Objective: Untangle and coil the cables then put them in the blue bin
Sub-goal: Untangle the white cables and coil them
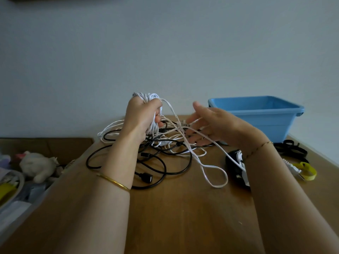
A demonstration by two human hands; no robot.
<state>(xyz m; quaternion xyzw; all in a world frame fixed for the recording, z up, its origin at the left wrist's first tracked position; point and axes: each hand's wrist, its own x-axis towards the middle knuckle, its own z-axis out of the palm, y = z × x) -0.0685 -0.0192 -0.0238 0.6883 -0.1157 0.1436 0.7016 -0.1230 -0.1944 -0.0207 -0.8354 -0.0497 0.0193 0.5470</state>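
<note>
My left hand (142,117) is raised above the table and grips a coiled bundle of white cable (146,97). From the coil a white strand (205,168) runs down to the right and loops on the wood. My right hand (211,125) is spread with straight fingers, and the strand passes across them. Under both hands lies a tangle of black cable (161,169) and white cable. The blue bin (256,114) stands at the back right, to the right of my right hand.
The wooden table (183,217) ends at the wall behind. Black straps (291,149), a yellow strap (306,171) and a black-and-white bundle (236,162) lie at the right. Left of the table, a container holds a plush toy (38,165) and clutter.
</note>
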